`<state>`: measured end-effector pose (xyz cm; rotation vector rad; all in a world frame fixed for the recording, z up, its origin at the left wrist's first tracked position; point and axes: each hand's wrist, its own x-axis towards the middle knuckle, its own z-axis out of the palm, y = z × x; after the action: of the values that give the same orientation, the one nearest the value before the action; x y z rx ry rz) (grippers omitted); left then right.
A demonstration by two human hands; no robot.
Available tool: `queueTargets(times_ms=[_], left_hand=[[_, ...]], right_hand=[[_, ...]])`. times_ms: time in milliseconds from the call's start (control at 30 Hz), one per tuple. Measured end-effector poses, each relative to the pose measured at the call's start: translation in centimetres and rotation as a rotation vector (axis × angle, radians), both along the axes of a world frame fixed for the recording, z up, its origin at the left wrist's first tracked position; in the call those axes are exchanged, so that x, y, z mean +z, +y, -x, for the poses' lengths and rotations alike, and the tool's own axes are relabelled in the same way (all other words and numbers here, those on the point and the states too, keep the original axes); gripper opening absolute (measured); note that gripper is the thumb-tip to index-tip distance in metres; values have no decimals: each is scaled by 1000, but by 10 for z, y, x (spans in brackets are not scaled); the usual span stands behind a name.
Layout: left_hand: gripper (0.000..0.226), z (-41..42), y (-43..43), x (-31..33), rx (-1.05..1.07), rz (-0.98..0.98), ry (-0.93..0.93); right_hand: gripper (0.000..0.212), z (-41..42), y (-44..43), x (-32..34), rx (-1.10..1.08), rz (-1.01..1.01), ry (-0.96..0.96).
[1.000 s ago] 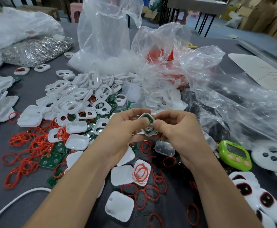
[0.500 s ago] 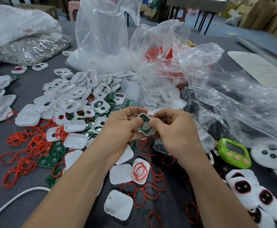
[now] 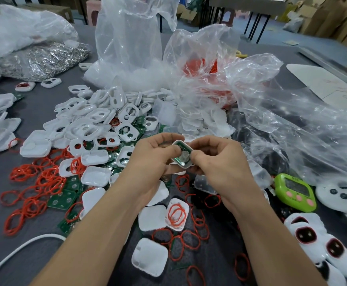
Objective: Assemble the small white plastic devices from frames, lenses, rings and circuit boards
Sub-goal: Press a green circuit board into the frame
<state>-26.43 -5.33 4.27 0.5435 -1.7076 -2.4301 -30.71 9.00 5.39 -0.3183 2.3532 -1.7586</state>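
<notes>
Both hands hold one small white device point(image 3: 182, 154) above the table's middle; a green circuit board with a clear dome shows inside its white frame. My left hand point(image 3: 152, 162) pinches its left side with thumb on top. My right hand point(image 3: 220, 162) grips the right side, thumb pressed on its edge. Behind lies a heap of white frames point(image 3: 98, 122). Red rings point(image 3: 34, 188) are scattered at the left and below my hands. Green circuit boards point(image 3: 62, 200) lie among them. White back shells point(image 3: 150, 258) rest near my forearms.
Crumpled clear plastic bags point(image 3: 261, 112) fill the back and right. A green digital timer point(image 3: 295, 191) and a white controller point(image 3: 341, 195) sit at the right. Finished devices with dark red lenses point(image 3: 317, 240) lie at bottom right. A white cable point(image 3: 20, 250) crosses bottom left.
The hands and the held device stay almost in place; my fingers have shifted slightly on it, and the head view has tilted a little.
</notes>
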Motion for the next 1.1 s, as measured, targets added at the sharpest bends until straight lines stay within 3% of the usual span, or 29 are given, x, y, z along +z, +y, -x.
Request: queueTargets(times_ms=[633,933,1100], left_hand=[[19,-3,-5,0,-37,-18,45],[19,-3,-3,2,-52,-20,33],[23,-4,-3,4,-57,0,42]], right_hand=[[25,0,1,4,-12,56,16],[21,-4,-2,4,-101,-96,170],[30,-5,-3,6,-98,-121,227]])
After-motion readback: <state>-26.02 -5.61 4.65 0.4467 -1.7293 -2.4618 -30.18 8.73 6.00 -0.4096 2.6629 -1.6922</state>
